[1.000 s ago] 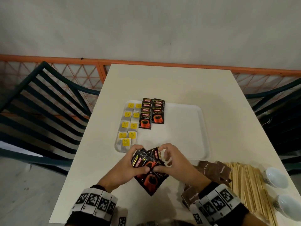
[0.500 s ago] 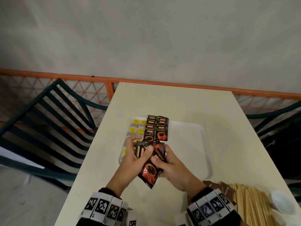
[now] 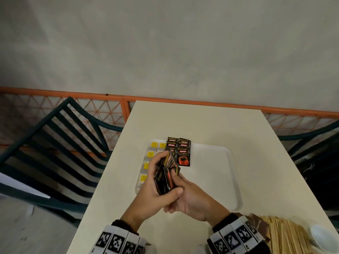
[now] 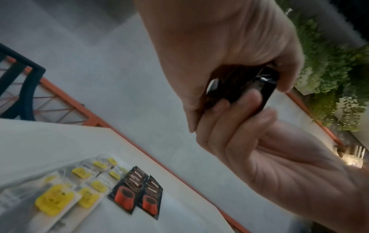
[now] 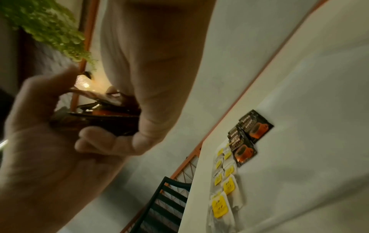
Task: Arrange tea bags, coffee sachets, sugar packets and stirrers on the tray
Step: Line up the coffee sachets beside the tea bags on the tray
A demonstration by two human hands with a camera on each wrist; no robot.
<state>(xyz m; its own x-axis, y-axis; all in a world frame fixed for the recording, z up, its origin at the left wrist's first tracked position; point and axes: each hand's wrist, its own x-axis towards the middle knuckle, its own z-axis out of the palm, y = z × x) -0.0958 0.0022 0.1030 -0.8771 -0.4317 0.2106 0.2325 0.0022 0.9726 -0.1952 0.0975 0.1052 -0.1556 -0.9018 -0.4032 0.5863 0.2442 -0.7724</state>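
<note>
Both hands hold a bunch of black-and-red coffee sachets above the near left part of the white tray. My left hand grips the bunch from the left, its thumb across the bottom. My right hand holds it from the right with curled fingers. In the wrist views the held coffee sachets sit edge-on between the two hands. On the tray lie two columns of tea bags with yellow tags and two overlapping rows of laid coffee sachets.
Brown sugar packets and a pile of wooden stirrers lie on the cream table at the near right, beside a white cup. Dark slatted chairs stand left and right. An orange railing runs behind the table.
Both hands have carried the bunch of sachets forward from the table's near edge to over the tray, and turned it more upright. The view has tilted upward.
</note>
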